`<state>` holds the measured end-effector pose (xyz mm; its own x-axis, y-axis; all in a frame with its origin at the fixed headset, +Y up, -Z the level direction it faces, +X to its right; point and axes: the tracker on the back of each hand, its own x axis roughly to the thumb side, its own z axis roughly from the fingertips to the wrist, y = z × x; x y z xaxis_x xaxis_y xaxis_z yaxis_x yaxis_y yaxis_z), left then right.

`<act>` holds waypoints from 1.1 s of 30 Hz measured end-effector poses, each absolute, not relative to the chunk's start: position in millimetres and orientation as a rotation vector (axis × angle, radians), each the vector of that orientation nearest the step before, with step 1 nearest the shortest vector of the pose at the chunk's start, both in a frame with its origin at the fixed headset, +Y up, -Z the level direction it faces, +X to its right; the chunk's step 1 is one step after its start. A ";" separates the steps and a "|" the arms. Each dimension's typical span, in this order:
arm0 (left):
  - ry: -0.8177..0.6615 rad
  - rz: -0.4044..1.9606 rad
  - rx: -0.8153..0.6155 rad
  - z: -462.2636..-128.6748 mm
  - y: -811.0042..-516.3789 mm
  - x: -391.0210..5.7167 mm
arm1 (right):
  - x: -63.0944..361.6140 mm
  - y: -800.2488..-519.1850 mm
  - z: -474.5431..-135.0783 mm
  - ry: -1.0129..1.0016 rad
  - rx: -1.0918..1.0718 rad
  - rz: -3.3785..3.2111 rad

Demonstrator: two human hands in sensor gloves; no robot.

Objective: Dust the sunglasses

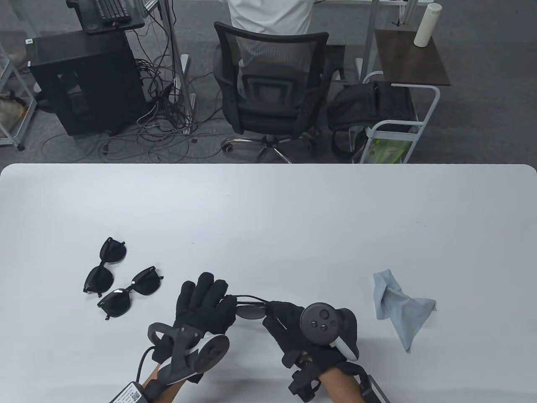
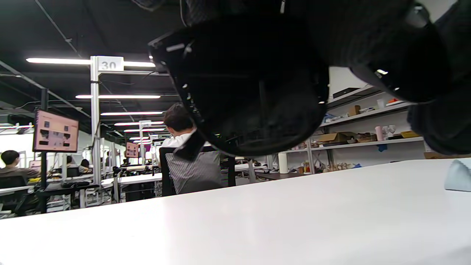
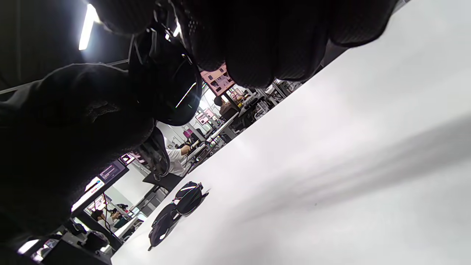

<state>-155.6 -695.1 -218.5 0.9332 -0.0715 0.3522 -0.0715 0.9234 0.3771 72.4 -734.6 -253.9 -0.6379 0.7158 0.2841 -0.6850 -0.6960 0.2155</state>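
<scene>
I hold a dark pair of sunglasses [image 1: 250, 311] just above the white table [image 1: 293, 218], near its front edge, between both gloved hands. My left hand [image 1: 218, 298] grips its left end, fingers laid over the frame; its lens [image 2: 254, 95] fills the left wrist view. The right hand [image 1: 272, 312] pinches the right end, and that lens [image 3: 169, 88] shows under its fingers. A crumpled light blue cloth [image 1: 400, 306] lies apart to the right of my right hand, with its edge [image 2: 458, 176] showing in the left wrist view.
Two more black sunglasses lie side by side at the left, one [image 1: 105, 264] farther and one [image 1: 130, 291] nearer my left hand, also in the right wrist view [image 3: 176, 209]. Beyond the table's far edge a person sits in an office chair [image 1: 268, 84].
</scene>
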 end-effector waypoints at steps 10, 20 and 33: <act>-0.478 -0.143 0.453 -204.5 -699.1 -130.4 | 80.3 -753.9 -262.6 0.398 0.161 1.949; -0.420 0.040 0.441 -212.2 -692.5 -149.2 | 75.3 -753.4 -262.9 0.494 0.184 1.904; -0.084 0.750 -0.049 -260.0 -725.7 -213.0 | 66.7 -736.2 -253.7 0.132 0.365 2.387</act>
<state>-213.0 -725.7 -260.0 0.7287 0.6823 0.0588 -0.6783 0.7309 -0.0749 66.7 -736.2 -253.7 -0.7096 0.6678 0.2248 -0.6389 -0.7443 0.1944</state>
